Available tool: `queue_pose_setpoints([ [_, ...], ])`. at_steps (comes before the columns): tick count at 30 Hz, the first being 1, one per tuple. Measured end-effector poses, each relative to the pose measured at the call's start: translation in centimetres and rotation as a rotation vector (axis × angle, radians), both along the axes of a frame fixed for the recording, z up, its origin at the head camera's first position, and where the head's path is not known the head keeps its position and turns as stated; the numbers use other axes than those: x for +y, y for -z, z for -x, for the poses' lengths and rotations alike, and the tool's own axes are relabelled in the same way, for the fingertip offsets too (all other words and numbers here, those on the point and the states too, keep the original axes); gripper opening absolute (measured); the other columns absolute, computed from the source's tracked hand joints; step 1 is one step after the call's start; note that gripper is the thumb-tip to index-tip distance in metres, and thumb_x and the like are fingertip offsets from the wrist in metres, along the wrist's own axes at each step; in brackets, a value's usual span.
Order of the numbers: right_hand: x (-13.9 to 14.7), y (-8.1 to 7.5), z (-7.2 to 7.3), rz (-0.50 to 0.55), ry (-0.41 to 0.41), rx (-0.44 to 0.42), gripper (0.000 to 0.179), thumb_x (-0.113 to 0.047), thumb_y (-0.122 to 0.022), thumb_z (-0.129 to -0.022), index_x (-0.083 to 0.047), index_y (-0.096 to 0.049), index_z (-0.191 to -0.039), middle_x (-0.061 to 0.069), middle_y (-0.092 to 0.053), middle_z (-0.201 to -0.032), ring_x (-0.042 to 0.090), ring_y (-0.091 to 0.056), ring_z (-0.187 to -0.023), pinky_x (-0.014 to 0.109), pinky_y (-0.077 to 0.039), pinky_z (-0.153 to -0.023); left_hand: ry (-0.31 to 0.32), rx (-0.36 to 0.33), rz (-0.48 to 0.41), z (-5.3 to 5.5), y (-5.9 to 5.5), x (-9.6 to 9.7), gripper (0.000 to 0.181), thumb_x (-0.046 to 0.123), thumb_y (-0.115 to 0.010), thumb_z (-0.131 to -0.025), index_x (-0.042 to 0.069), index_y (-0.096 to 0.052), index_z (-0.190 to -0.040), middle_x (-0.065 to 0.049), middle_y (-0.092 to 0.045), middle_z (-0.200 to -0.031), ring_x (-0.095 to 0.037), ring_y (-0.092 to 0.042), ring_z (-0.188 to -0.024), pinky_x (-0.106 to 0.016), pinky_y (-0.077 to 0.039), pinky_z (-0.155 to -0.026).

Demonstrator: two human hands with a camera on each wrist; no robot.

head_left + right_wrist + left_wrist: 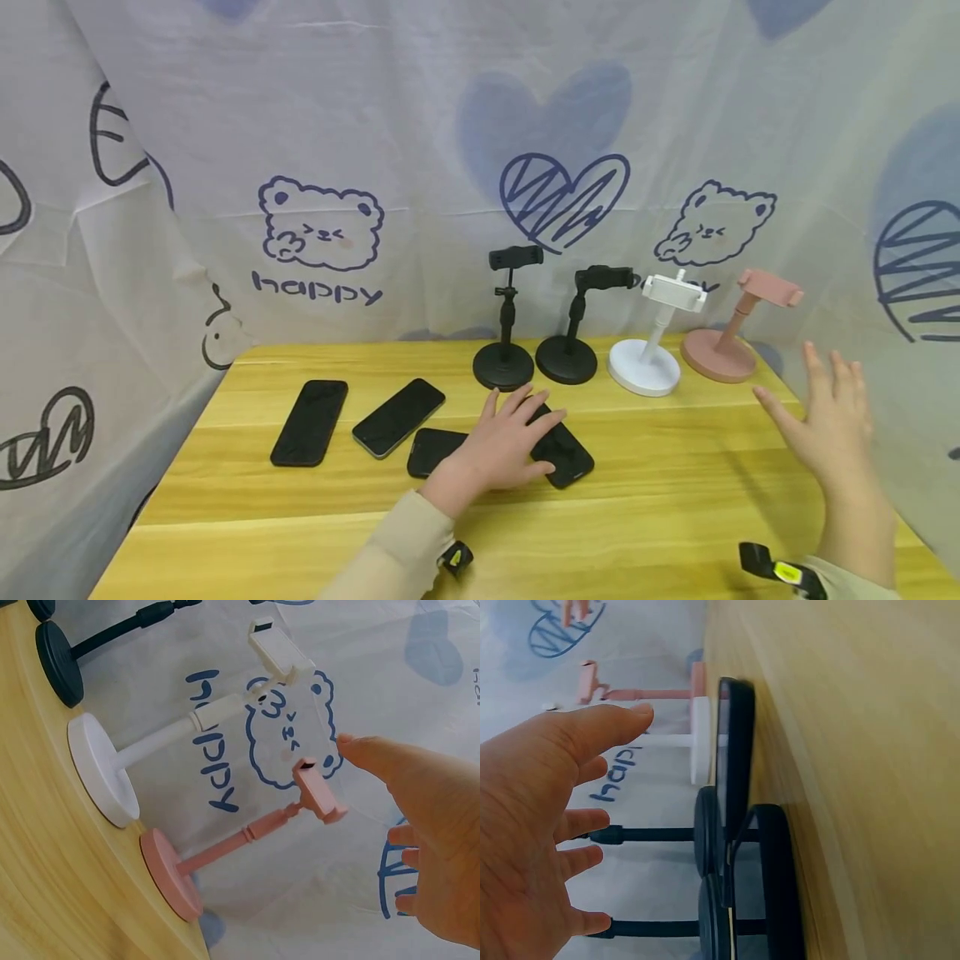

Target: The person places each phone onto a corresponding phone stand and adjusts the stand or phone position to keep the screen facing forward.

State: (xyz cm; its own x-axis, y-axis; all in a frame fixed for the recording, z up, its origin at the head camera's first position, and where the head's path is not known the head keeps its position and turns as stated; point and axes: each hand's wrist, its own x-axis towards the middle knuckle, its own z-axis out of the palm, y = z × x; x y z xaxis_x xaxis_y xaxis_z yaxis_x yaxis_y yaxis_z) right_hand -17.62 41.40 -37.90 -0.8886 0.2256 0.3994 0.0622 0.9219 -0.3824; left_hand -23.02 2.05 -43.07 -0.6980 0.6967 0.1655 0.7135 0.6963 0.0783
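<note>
My left hand [495, 450], fingers spread, hovers above the table and overlaps two black phones in the head view. One is the rightmost phone [566, 457], lying at a slant; the other is a phone [433, 452] partly hidden behind the wrist. The left wrist view has a gap between the hand and the phone [739, 750] below it. On the far right my right hand [836, 425] is raised with fingers apart and nothing in it. Nearest to it stands a pink phone stand [720, 354], with a white phone stand [645, 367] beside that.
Two more phones lie on the left: a black one [309, 423] and a grey-edged one [399, 418]. At the table's back edge are two black phone stands, one taller [504, 365] and one bent [567, 358]. A printed cloth [435, 292] hangs behind the wooden table [660, 517].
</note>
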Motion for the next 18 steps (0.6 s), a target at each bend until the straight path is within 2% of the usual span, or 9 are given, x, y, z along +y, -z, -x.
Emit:
queue_pose_setpoints([
  [10,1.1,0.2,-0.5,0.037,0.047,0.008,0.085,-0.054,-0.046,-0.097,-0.012,-0.005,-0.158,0.032,0.000,-0.159,0.050,0.008,-0.147,0.070,0.001,-0.113,0.063,-0.017,0.182,1.8,0.7,1.4,0.078,0.069,-0.057,-0.084,0.035,-0.035,-0.150,-0.001,-0.030,-0.160,-0.026,-0.019,-0.151,-0.062,-0.021,-0.116],
  [18,1.4,0.2,-0.3,0.057,0.066,-0.002,0.085,-0.053,-0.047,-0.097,-0.013,-0.004,-0.158,0.030,0.005,-0.160,0.048,0.011,-0.148,0.071,0.001,-0.112,0.120,-0.059,0.237,2.8,1.2,2.2,0.085,0.070,-0.064,-0.076,0.035,-0.038,-0.149,0.001,-0.031,-0.159,-0.024,-0.019,-0.151,-0.060,-0.020,-0.117],
])
